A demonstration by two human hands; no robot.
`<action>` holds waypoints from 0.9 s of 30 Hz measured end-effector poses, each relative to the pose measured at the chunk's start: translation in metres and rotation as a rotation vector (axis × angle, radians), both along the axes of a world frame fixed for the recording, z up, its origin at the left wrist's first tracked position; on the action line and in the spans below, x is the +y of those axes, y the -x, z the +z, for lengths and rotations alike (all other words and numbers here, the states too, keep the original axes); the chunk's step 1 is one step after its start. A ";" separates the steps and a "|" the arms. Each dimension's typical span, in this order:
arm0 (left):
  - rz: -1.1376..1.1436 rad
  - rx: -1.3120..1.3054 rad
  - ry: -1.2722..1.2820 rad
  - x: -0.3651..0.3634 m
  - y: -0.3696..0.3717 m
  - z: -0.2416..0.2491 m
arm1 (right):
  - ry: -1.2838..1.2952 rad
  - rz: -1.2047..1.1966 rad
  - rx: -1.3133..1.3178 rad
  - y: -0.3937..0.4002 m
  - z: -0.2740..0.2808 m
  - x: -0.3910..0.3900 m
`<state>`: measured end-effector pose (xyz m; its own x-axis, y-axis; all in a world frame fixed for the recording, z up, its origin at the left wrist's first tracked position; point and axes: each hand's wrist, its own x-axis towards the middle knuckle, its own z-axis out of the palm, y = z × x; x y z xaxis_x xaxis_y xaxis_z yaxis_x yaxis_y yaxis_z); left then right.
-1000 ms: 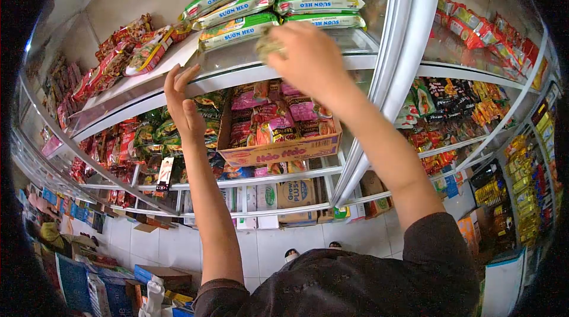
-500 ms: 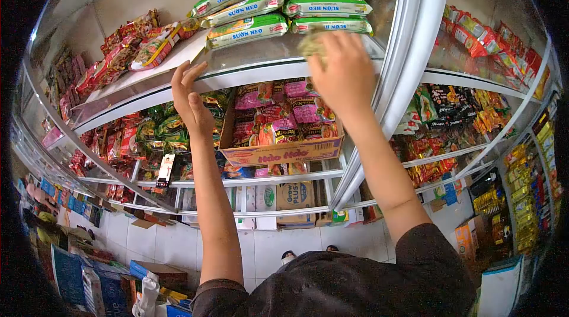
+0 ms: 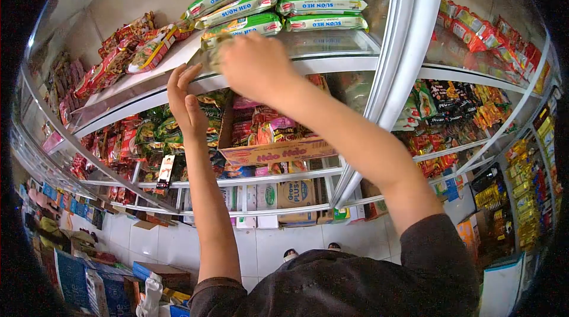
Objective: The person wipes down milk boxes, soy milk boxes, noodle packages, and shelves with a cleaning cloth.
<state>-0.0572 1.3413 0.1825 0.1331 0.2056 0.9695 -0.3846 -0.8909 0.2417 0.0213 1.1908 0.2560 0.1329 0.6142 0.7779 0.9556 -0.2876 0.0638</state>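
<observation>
Your right hand [image 3: 256,67] covers most of a greenish cloth [image 3: 212,46] on the top shelf [image 3: 332,59]; its grip cannot be told. Eight green packets [image 3: 323,3] stack in two columns at twelve o'clock. Your left hand [image 3: 185,103], fingers spread wide, rests at the shelf edge at nine o'clock.

left arm: held straight up | left hand [image 3: 185,101]: open, fingers kept flat and pointed up | right arm: stretched up and across | right hand [image 3: 256,65]: fingers curled, back turned to the camera
</observation>
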 end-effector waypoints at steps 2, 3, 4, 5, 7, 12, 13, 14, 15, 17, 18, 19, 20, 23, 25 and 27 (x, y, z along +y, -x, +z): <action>0.053 0.023 -0.046 0.003 0.002 0.000 | -0.025 -0.098 -0.111 -0.016 0.000 -0.021; 0.051 0.024 -0.047 0.001 0.003 0.002 | 0.030 -0.162 -0.105 -0.022 0.004 -0.035; 0.043 0.019 -0.043 -0.002 0.003 0.003 | 0.002 -0.185 -0.072 -0.029 0.005 -0.050; 0.035 0.013 -0.038 -0.004 0.004 0.004 | -0.023 -0.216 -0.115 -0.038 0.002 -0.065; 0.036 0.009 -0.036 -0.003 0.003 0.004 | -0.058 -0.352 -0.100 -0.045 -0.002 -0.095; 0.038 0.004 -0.005 -0.012 0.004 0.005 | -0.224 -0.475 -0.067 -0.040 -0.024 -0.101; 0.045 0.003 0.029 -0.008 0.000 0.002 | -0.328 -0.385 -0.091 -0.036 -0.028 -0.094; 0.052 -0.001 0.062 -0.005 -0.002 0.001 | -0.433 -0.294 -0.116 -0.032 -0.033 -0.086; 0.125 -0.044 0.033 -0.011 -0.002 0.005 | -0.460 -0.121 -0.122 -0.027 -0.040 -0.076; 0.131 -0.026 0.032 -0.013 0.000 0.009 | -0.533 0.032 -0.199 -0.013 -0.055 -0.050; 0.128 0.003 0.034 -0.015 0.003 0.009 | -0.559 0.140 -0.259 -0.015 -0.065 -0.032; 0.130 0.042 0.039 -0.017 0.007 0.011 | -0.504 0.163 -0.309 -0.014 -0.076 -0.021; 0.137 0.049 0.036 -0.015 0.008 0.010 | -0.454 0.186 -0.361 -0.014 -0.083 -0.015; 0.147 0.088 -0.071 -0.008 0.012 0.011 | -0.413 0.176 -0.373 -0.033 -0.085 -0.031; 0.139 0.063 -0.060 -0.009 0.009 0.010 | -0.518 0.167 -0.246 -0.052 -0.092 -0.055; 0.129 0.028 -0.036 -0.007 0.004 0.007 | -0.624 0.153 -0.119 -0.064 -0.100 -0.074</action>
<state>-0.0613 1.3341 0.1892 0.1349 0.1876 0.9729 -0.2596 -0.9409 0.2175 0.0858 1.1169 0.1558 -0.0294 0.0480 0.9984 0.9854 -0.1659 0.0370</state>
